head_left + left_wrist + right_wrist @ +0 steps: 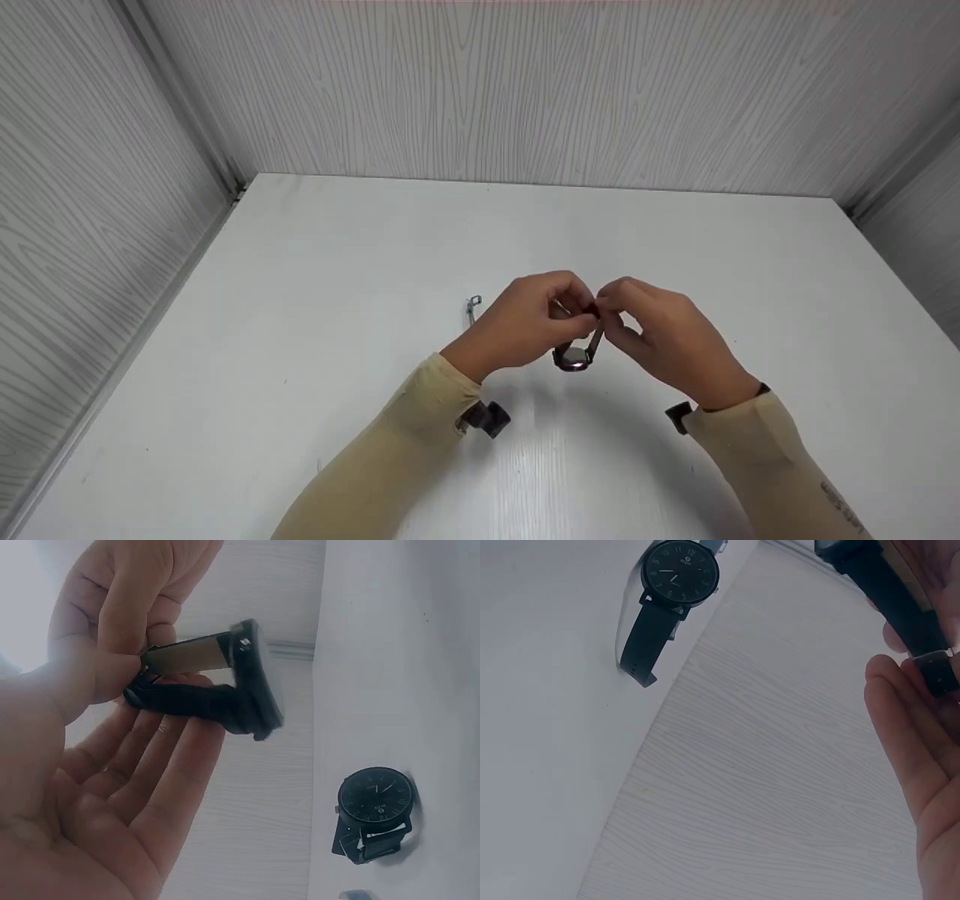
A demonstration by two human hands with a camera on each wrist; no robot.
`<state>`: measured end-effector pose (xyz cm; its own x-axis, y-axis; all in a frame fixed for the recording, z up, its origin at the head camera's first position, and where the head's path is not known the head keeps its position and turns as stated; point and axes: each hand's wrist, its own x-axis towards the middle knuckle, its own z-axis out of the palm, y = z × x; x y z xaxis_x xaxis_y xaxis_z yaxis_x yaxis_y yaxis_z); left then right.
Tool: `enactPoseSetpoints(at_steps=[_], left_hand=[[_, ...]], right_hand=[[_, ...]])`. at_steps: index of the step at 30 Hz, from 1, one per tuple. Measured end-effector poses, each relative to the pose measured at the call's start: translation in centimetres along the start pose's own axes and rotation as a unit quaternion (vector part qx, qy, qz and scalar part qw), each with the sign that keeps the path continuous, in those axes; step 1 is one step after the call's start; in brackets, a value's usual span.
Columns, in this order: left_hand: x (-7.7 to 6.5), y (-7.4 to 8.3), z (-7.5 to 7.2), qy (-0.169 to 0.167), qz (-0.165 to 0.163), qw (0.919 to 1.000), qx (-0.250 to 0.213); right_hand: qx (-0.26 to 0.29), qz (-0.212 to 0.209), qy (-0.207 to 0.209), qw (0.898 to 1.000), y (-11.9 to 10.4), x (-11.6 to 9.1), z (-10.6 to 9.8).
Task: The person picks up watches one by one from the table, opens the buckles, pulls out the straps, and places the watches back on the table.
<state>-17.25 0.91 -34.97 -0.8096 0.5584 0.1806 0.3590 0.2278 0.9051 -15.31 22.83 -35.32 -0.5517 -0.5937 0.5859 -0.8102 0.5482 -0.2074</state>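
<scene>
In the head view, my left hand (pixel 529 319) and right hand (pixel 667 341) meet fingertip to fingertip over a dark wristwatch (pixel 574 360), held above the table with its case hanging low. My left thumb and fingers pinch its strap (pixel 187 699), which forms a loop. From the other side, my right thumb and fingers pinch the strap near the buckle (pixel 932 656). Fingers hide part of the buckle end. Another black-dialled watch (pixel 375 795) lies on the table, also seen as a watch (pixel 679 574) in the right wrist view; whether these are one cannot be told.
A thin strap end with a metal buckle (pixel 473 304) shows behind my left wrist, which hides the rest. The white table (pixel 360 247) meets grained panels (pixel 487 90) at the back and sides. Dark wrist mounts (pixel 487 418) stick out from both sleeves.
</scene>
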Motion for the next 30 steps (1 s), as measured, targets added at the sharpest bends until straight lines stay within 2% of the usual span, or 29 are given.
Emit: enactPoseSetpoints(at_steps=[5,10,15,18,25,30], left_hand=[[-0.12,0.02,-0.21,0.007,-0.009,0.9991,0.041],[-0.14,-0.11,-0.38,0.006,0.011,0.9960,0.089],[-0.14,-0.08,-0.26,0.008,0.022,0.9933,0.113],[-0.20,-0.06,-0.01,0.001,0.016,0.9948,0.101],[-0.32,-0.09,0.42,0.010,-0.003,0.9998,0.015],[-0.23,0.00,0.59,0.016,-0.010,0.9998,0.001]], right_hand=[[0.005,0.012,0.002,1.000,-0.04,0.10,-0.04],[0.001,0.007,0.011,1.000,0.02,0.12,0.07],[0.017,0.022,0.008,1.000,0.00,0.08,0.25],[0.007,0.020,0.009,1.000,-0.04,0.02,0.36],[-0.012,0.014,0.018,1.000,-0.15,0.07,0.51],[-0.012,0.007,0.023,1.000,-0.13,0.10,0.54]])
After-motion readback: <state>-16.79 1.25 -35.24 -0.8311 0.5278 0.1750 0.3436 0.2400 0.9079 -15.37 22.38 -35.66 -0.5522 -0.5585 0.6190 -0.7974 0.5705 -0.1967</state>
